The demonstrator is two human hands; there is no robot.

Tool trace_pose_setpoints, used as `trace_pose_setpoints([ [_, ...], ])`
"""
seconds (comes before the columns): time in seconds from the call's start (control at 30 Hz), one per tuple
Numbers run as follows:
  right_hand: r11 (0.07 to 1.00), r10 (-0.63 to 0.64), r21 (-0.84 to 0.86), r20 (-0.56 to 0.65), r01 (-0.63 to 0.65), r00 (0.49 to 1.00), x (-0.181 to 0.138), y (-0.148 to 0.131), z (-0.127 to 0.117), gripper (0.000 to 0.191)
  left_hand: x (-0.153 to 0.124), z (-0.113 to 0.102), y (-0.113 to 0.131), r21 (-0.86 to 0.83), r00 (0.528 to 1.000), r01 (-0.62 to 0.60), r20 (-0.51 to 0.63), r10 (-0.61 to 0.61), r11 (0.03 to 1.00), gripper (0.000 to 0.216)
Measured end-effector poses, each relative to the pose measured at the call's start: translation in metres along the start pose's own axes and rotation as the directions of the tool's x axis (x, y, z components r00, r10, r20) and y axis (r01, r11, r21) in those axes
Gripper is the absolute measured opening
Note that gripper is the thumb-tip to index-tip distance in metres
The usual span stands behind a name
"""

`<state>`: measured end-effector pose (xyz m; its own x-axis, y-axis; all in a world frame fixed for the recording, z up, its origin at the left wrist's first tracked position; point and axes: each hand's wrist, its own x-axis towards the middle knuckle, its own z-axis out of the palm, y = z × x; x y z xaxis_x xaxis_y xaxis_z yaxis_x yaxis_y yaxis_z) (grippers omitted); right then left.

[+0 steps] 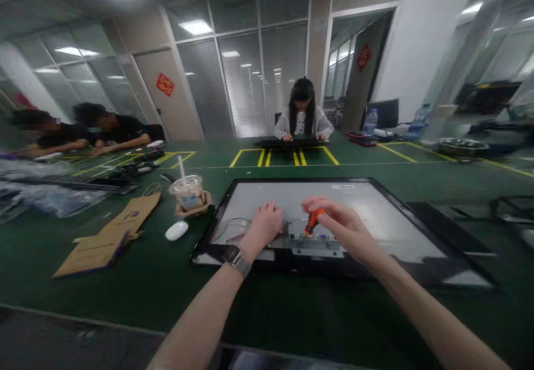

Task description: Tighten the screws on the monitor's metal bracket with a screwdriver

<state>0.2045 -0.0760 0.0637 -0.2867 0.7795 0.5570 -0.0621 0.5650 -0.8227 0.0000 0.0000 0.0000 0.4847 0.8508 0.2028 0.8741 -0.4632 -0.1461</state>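
A: Report the nearest items.

B: Both bare forearms extend over the green table [283, 306]. A watch [233, 256] is fitted to the left wrist.

A: State the condition of each hand.

B: The left hand [265, 222] lies over the display panel [292, 191], fingers bent; whether it grips anything cannot be told. The right hand [344, 222] grasps a red-and-black screwdriver [312, 221], tilted, its lower end at the metal bracket [317, 252].

A: Locate the panel and its surroundings.

B: It lies flat on the table, directly before the person, beneath both hands. To its left lie a paper bag [110, 231] and a white mouse [177, 230]; a lidded cup [187, 192] stands in a cardboard holder [200, 206] near the panel's left edge.

A: What is beyond?

B: Yellow lines [235, 158] mark the table. A co-worker [321, 122] sits opposite, hands at a dark flat part [277, 144]. Glass partitions [242, 80] stand behind.
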Motion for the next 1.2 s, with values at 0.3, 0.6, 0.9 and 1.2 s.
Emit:
trace_pose_setpoints([
  [0.3, 0.998, 0.055, -0.028, 0.015, -0.055, 0.998, -0.002, -0.001, -0.002, 0.034, 0.001, -0.004, 0.003, 0.001, 0.999, 0.036, 0.017, -0.036, 0.999, 0.029],
  [0.6, 0.902, -0.155, -0.425, -0.166, 0.071, 0.974, -0.003, 0.011, 0.0, 0.035, 0.002, 0.0, 0.001, 0.01, 1.0, 0.025, 0.013, -0.025, 1.0, 0.03],
  [0.9, 0.922, -0.083, -0.38, -0.024, 0.068, 0.996, -0.005, 0.007, 0.0, 0.035, 0.002, -0.002, 0.003, 0.016, 1.0, 0.025, 0.007, -0.025, 1.0, 0.031],
  [1.2, 0.809, -0.263, -0.57, -0.132, 0.143, 0.956, 0.0, 0.004, -0.005, 0.02, 0.001, -0.005, 0.003, -0.002, 0.999, 0.024, 0.025, -0.024, 1.0, 0.032],
])
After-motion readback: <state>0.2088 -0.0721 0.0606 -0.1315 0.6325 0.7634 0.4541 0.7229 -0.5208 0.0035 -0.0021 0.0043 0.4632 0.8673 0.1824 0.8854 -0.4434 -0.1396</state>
